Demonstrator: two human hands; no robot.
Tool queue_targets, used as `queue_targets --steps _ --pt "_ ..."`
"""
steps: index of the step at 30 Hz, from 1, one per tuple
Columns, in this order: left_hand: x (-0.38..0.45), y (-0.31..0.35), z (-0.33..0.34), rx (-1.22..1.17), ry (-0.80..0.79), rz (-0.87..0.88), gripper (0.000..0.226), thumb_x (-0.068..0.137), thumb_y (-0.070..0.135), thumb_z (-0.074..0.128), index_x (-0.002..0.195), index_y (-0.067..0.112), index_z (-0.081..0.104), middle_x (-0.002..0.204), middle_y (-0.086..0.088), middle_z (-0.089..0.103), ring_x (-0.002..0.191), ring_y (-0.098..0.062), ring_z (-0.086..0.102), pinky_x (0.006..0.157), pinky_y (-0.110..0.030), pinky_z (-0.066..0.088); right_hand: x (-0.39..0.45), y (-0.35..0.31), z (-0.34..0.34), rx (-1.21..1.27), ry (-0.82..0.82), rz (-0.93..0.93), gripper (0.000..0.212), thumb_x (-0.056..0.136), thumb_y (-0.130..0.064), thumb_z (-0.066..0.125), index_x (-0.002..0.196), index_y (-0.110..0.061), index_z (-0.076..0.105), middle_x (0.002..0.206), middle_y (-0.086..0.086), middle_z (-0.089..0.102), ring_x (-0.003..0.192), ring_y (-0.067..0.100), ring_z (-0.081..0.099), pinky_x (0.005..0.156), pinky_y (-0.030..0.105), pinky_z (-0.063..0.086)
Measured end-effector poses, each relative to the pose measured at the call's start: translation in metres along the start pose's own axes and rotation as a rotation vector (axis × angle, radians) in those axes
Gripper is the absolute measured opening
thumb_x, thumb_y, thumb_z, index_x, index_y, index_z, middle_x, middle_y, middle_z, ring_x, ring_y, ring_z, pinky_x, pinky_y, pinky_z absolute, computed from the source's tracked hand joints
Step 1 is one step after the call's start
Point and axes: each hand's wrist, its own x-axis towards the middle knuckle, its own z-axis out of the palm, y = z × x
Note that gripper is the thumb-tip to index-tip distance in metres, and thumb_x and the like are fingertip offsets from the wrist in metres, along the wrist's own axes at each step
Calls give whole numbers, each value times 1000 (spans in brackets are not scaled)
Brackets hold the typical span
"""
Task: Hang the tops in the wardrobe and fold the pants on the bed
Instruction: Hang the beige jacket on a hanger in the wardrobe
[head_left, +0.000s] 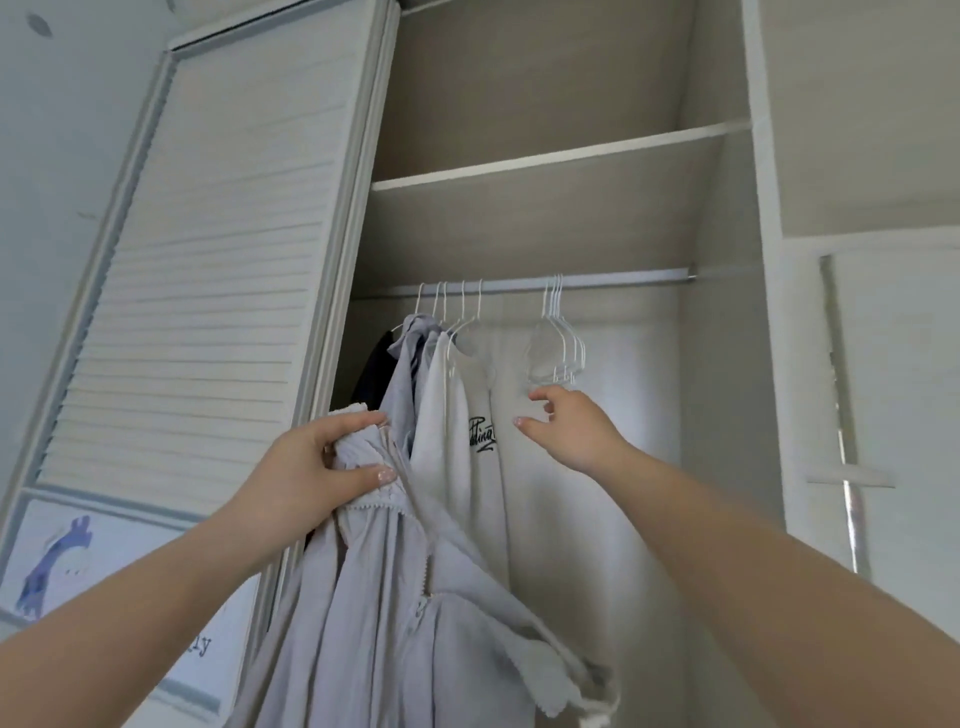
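You face an open wardrobe (727, 322) with a slatted door (208, 260) slid to your left. A rail (623, 277) runs under a shelf (545, 158). On the rail's left part hang several tops: a dark one (371, 364) farthest left, half hidden behind the door edge, then a grey one (405, 374), then a white top (467, 415) with black script on its chest. To the right of them a bunch of bare white hangers (558, 343) hangs close together on the rail. The hung tops crowd the space just beside your left hand, and the white top's cloth sits right behind your right hand.

Your left hand (311, 467) is raised in front of the door edge, its fingers and thumb curled round the collar of a pale grey top (389, 597), which dangles from that grip down past the bottom of view, zip showing. Your right hand (566, 426) stretches up and forward, fingers loosely spread and holding nothing, the fingertips (537, 395) just below the lowest hanger; whether they touch it is unclear.
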Motion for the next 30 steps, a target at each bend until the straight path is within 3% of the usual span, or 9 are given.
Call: queue_targets --steps 6,9,13,16,19,24,26,28,30 --pt "53 -37 23 -59 -28 29 51 71 13 81 113 35 62 103 31 55 86 22 56 68 4 41 53 -7 29 -86 41 -78 56 89 -39 59 139 -20 43 139 11 40 125 24 47 100 30 38" --pt "80 -55 33 -60 -25 60 51 71 17 81 112 39 61 99 32 54 82 26 54 63 5 40 90 11 28 -206 163 -87 56 91 -40 56 140 -19 43 144 9 38 133 26 37 105 33 33" --pt "119 -67 44 -53 -18 91 51 71 23 81 114 43 60 104 32 57 86 19 57 70 -5 43 140 49 2 -424 431 -86 51 93 -41 50 138 -18 46 146 9 38 136 26 31 110 37 25" --pt "152 -73 54 -37 13 121 50 71 25 80 111 46 59 103 31 56 89 12 59 73 -9 42 176 81 -18 -523 434 -4 51 95 -40 45 139 -15 44 150 11 33 139 28 28 110 39 25" --pt "182 -78 66 -66 32 137 51 72 25 80 115 44 59 109 26 57 98 4 56 79 -16 42 204 100 -26 -411 348 116 48 99 -37 37 133 -4 47 141 19 44 129 34 40 99 37 36" --pt "215 -86 90 -79 28 166 52 75 20 78 121 33 60 118 10 61 102 -3 59 83 -18 44 228 108 -18 -101 301 211 47 103 -29 28 90 3 60 102 22 64 105 37 60 82 34 44" --pt "223 -92 100 -84 15 157 55 74 20 79 125 30 60 119 9 63 104 -5 60 90 -22 45 238 113 -16 203 323 244 36 101 -22 34 77 -5 54 87 17 63 88 34 66 77 37 52" --pt "228 -98 110 -73 20 157 57 74 21 79 126 30 59 119 10 62 105 -4 58 93 -24 44 243 115 -13 467 317 296 23 95 -13 46 76 -8 56 77 13 63 65 24 63 59 29 55" --pt "233 -105 119 -61 22 162 57 74 21 79 126 30 58 119 10 61 104 -3 58 91 -20 44 247 116 -9 539 263 314 19 88 -6 54 70 -8 59 68 9 65 56 16 60 48 21 51"
